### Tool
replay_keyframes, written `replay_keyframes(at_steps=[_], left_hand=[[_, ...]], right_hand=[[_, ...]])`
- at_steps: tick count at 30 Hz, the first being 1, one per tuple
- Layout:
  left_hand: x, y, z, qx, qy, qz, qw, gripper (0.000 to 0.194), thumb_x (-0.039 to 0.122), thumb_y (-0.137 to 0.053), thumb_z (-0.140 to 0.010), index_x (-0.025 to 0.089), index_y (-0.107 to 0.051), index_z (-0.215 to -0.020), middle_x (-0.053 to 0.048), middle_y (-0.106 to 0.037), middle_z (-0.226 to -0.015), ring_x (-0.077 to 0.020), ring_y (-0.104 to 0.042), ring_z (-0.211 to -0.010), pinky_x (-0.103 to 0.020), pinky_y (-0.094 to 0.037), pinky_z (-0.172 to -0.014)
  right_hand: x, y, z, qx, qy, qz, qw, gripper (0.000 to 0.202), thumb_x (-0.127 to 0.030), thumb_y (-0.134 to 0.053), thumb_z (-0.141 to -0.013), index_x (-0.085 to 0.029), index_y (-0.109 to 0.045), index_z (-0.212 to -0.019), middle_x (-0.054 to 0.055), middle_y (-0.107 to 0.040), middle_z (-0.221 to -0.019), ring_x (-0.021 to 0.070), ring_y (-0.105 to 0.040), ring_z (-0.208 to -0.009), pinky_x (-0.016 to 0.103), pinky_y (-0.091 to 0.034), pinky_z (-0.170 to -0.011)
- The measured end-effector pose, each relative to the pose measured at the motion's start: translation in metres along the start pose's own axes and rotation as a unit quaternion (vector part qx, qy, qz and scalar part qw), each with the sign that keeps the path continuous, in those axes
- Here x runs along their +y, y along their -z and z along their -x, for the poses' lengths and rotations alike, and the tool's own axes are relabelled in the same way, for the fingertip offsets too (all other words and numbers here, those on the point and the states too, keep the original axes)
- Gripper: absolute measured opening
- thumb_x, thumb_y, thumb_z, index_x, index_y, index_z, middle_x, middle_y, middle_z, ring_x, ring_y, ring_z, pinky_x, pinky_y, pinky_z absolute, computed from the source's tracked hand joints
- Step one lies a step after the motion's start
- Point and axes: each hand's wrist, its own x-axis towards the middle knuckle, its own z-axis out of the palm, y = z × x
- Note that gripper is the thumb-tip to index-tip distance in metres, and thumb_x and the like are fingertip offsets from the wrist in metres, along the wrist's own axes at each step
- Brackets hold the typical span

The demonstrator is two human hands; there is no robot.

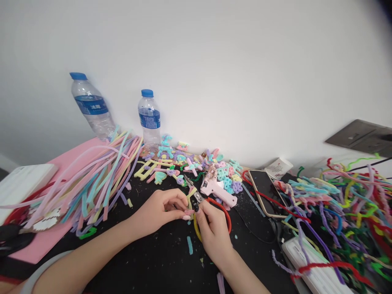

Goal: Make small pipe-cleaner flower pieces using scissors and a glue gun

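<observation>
My left hand (167, 208) is closed, thumb and fingers pinching a short pink pipe cleaner piece (189, 212). Close beside it, my right hand (212, 226) has thumb and index pressed together at the other end of that piece. A yellow pipe cleaner strip (190, 195) runs up by the left fingertips. Metal-jawed cutters (198, 197) with red and yellow handles lie at my right hand, partly hidden by it; whether that hand also grips them is unclear. Just beyond is a pink glue gun (219, 190).
Finished pipe cleaner shapes (226, 175) cluster along the wall. A bundle of pastel pipe cleaners (101, 171) lies left on pink card (33, 249); a colourful tangle (352, 212) is at right. Two water bottles (149, 118), a phone (267, 192) and a white power strip (312, 265) surround the workspace.
</observation>
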Motion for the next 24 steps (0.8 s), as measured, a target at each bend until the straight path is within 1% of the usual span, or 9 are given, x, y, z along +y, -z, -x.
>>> replay_keyframes(at_steps=[3,6,8,11,14,17,19,21,24], left_hand=[[-0.002,-0.001,0.001,-0.015,0.006,0.004,1.0,0.019,0.023,-0.071,-0.071,0.017,-0.053,-0.077,0.0,-0.071,-0.071,-0.0164,-0.066,-0.073,-0.025,-0.049,-0.067],[-0.006,-0.004,0.001,-0.019,0.008,0.023,1.0,0.018,0.02,-0.07,-0.071,0.017,-0.056,-0.08,0.001,-0.071,-0.068,-0.0151,-0.066,-0.068,-0.025,-0.049,-0.066],[-0.007,-0.006,0.0,-0.003,0.012,0.038,0.999,0.016,0.021,-0.071,-0.07,0.016,-0.06,-0.081,0.0,-0.071,-0.067,-0.0149,-0.065,-0.066,-0.026,-0.051,-0.067],[-0.008,-0.008,-0.002,0.027,0.013,0.07,0.997,0.013,0.024,-0.071,-0.07,0.014,-0.068,-0.077,-0.001,-0.069,-0.066,-0.0145,-0.064,-0.063,-0.026,-0.053,-0.065],[-0.007,-0.008,-0.002,0.049,0.002,0.103,0.994,0.01,0.024,-0.071,-0.07,0.014,-0.072,-0.074,-0.001,-0.067,-0.063,-0.0133,-0.062,-0.059,-0.025,-0.053,-0.062],[-0.007,-0.008,-0.002,0.065,0.002,0.128,0.99,0.009,0.022,-0.072,-0.069,0.014,-0.073,-0.073,-0.001,-0.067,-0.062,-0.0122,-0.061,-0.057,-0.024,-0.053,-0.06],[-0.008,-0.008,-0.002,0.063,0.003,0.137,0.989,0.008,0.021,-0.071,-0.07,0.015,-0.073,-0.075,0.0,-0.068,-0.063,-0.0117,-0.061,-0.057,-0.024,-0.054,-0.06],[-0.01,-0.009,-0.002,0.054,-0.003,0.137,0.989,0.009,0.02,-0.071,-0.07,0.015,-0.073,-0.077,0.0,-0.069,-0.065,-0.0115,-0.062,-0.058,-0.023,-0.054,-0.061],[-0.014,-0.01,-0.001,0.05,-0.015,0.127,0.991,0.009,0.018,-0.071,-0.07,0.016,-0.074,-0.079,0.0,-0.07,-0.067,-0.0121,-0.063,-0.059,-0.024,-0.055,-0.061]], right_hand=[[-0.001,0.001,0.0,-0.016,0.013,0.0,1.0,0.033,-0.024,-0.038,-0.092,-0.02,-0.028,-0.061,-0.005,-0.033,-0.056,0.0101,-0.031,-0.052,0.024,-0.021,-0.05],[0.0,0.0,0.0,-0.019,0.022,-0.001,1.0,0.033,-0.023,-0.039,-0.092,-0.02,-0.028,-0.061,-0.006,-0.031,-0.056,0.0097,-0.03,-0.051,0.024,-0.021,-0.049],[0.001,-0.001,0.0,-0.016,0.023,-0.006,1.0,0.033,-0.024,-0.038,-0.093,-0.021,-0.026,-0.062,-0.006,-0.029,-0.056,0.0096,-0.029,-0.051,0.024,-0.021,-0.048],[0.002,-0.002,0.001,-0.02,0.023,-0.027,0.999,0.033,-0.025,-0.036,-0.094,-0.021,-0.025,-0.063,-0.006,-0.028,-0.057,0.0098,-0.028,-0.051,0.024,-0.021,-0.048],[-0.001,-0.002,0.001,-0.027,0.021,-0.041,0.999,0.03,-0.025,-0.032,-0.095,-0.021,-0.029,-0.065,-0.005,-0.032,-0.059,0.0106,-0.032,-0.053,0.024,-0.024,-0.049],[-0.003,0.0,0.001,0.0,0.017,-0.03,0.999,0.029,-0.024,-0.03,-0.096,-0.021,-0.031,-0.067,-0.004,-0.036,-0.061,0.0117,-0.035,-0.055,0.025,-0.027,-0.051],[-0.003,0.0,0.001,0.02,0.018,-0.014,1.0,0.029,-0.024,-0.03,-0.096,-0.021,-0.03,-0.067,-0.004,-0.035,-0.061,0.0118,-0.035,-0.055,0.025,-0.026,-0.051],[-0.004,0.0,0.001,0.022,0.022,0.002,1.0,0.03,-0.023,-0.031,-0.095,-0.021,-0.03,-0.066,-0.004,-0.035,-0.06,0.0117,-0.034,-0.054,0.025,-0.026,-0.05],[-0.004,0.0,0.002,0.025,0.06,0.034,0.997,0.029,-0.02,-0.032,-0.095,-0.021,-0.035,-0.066,-0.004,-0.039,-0.059,0.0114,-0.036,-0.053,0.024,-0.026,-0.049]])
